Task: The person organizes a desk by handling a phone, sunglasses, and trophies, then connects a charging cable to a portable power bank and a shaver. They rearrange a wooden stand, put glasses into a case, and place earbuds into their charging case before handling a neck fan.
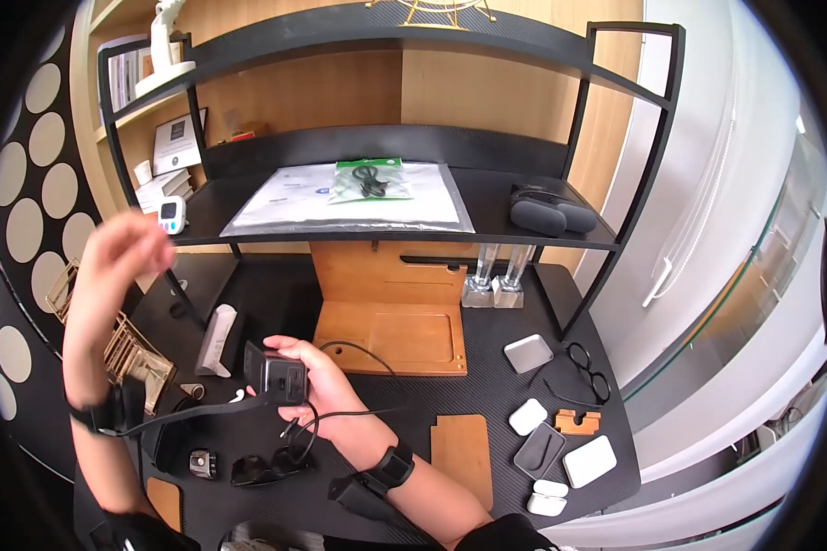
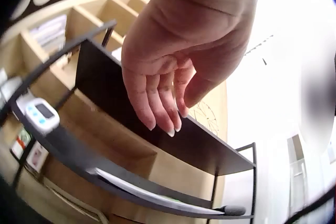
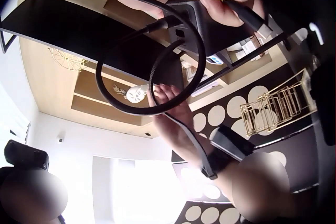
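Observation:
My right hand (image 1: 329, 384) grips a small black box-shaped device (image 1: 285, 381) above the desk, thumb along its upper side. Black cables (image 1: 317, 432) hang from the device, and one makes a big loop (image 3: 202, 56) in the right wrist view. A cable end with a silver plug (image 3: 262, 28) shows by the right fingers there. My left hand (image 1: 124, 253), blurred in the head view, is raised at the left near the shelf. Its fingers (image 2: 157, 100) are loosely bent and hold nothing in the left wrist view. Both wrists wear black straps.
Below the device lie sunglasses (image 1: 271, 466) and a small cube-shaped gadget (image 1: 203, 463). A wooden organizer (image 1: 386, 335) stands behind, under a black shelf (image 1: 524, 234). At right are eyeglasses (image 1: 588, 375) and several white cases (image 1: 590, 461). A gold wire rack (image 1: 138, 358) is at left.

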Action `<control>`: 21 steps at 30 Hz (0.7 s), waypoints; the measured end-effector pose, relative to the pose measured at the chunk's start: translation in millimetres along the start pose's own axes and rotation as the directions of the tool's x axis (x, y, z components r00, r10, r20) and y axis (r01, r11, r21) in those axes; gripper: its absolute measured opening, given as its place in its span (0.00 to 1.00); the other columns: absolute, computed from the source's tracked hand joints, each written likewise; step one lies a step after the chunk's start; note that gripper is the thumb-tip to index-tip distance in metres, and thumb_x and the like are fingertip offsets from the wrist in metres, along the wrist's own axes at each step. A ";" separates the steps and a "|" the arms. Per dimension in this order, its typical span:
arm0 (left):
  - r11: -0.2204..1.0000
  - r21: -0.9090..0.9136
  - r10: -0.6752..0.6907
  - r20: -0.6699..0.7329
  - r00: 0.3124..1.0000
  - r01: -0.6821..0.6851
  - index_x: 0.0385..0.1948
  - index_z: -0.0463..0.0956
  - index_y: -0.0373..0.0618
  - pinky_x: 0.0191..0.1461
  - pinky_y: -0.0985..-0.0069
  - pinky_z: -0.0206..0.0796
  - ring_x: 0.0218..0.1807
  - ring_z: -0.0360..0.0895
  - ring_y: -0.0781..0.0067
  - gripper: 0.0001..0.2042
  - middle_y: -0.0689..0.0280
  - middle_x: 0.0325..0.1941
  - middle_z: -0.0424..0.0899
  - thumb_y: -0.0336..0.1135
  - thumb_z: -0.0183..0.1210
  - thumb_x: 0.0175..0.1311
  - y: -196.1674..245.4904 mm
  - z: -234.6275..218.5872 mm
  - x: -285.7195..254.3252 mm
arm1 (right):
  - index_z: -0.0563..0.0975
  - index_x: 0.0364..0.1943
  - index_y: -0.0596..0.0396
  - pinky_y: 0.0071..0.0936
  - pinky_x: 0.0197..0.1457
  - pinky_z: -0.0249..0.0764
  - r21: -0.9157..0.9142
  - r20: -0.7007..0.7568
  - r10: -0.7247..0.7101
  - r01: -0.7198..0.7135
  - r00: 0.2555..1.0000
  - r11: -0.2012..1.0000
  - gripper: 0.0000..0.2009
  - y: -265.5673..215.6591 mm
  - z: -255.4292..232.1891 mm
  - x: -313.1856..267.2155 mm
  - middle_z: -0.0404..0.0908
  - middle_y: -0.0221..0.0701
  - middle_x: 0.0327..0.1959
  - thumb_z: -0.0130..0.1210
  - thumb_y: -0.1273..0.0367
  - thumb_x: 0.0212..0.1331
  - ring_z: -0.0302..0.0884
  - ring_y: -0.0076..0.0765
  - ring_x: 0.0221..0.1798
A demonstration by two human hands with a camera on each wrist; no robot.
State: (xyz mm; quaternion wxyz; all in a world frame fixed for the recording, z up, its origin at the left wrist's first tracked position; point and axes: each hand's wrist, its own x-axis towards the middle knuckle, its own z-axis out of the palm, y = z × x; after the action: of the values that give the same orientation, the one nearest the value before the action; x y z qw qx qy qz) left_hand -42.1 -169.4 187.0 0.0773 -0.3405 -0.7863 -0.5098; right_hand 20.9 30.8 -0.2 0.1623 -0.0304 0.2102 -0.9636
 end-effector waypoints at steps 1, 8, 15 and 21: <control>0.993 -0.094 -0.064 0.028 0.998 0.066 0.40 0.76 0.42 0.43 0.82 0.68 0.38 0.76 0.82 0.09 0.70 0.32 0.79 0.38 0.55 0.66 9.6 11.1 24.4 | 0.70 0.50 0.49 0.17 0.09 0.56 0.002 -0.002 0.002 -0.002 1.000 1.000 0.14 -1.2 0.0 0.1 0.77 0.46 0.38 0.45 0.66 0.62 0.82 0.46 0.34; 0.940 0.299 -0.240 0.236 0.942 0.164 0.45 0.76 0.42 0.46 0.72 0.69 0.45 0.75 0.74 0.21 0.65 0.43 0.78 0.52 0.54 0.64 12.9 139.0 145.3 | 0.71 0.48 0.46 0.19 0.09 0.57 0.084 -0.060 0.014 -0.009 0.998 0.996 0.12 -11.0 -11.2 2.7 0.78 0.41 0.34 0.48 0.65 0.59 0.80 0.49 0.33; 0.673 0.720 -0.321 0.080 0.944 0.168 0.50 0.75 0.34 0.58 0.67 0.65 0.57 0.74 0.53 0.37 0.45 0.54 0.76 0.66 0.52 0.57 5.3 185.6 190.3 | 0.71 0.47 0.47 0.21 0.09 0.56 0.105 -0.083 -0.005 0.014 0.997 0.994 0.13 -14.6 -0.9 -2.0 0.78 0.40 0.34 0.49 0.64 0.59 0.81 0.47 0.33; 0.722 0.667 -0.345 0.117 0.931 0.183 0.58 0.64 0.30 0.51 0.68 0.69 0.50 0.77 0.55 0.46 0.48 0.50 0.78 0.58 0.69 0.43 -8.7 198.5 206.8 | 0.70 0.47 0.47 0.18 0.10 0.55 0.059 -0.095 -0.026 0.031 0.995 0.998 0.12 -14.4 -0.1 -2.4 0.78 0.33 0.36 0.48 0.63 0.60 0.81 0.42 0.33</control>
State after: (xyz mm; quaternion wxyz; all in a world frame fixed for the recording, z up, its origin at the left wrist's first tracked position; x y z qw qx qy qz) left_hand -159.0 92.4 184.5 0.0230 -0.2338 -0.9570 -0.1701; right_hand 18.8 44.1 5.7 0.1393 0.0172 0.1879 -0.9721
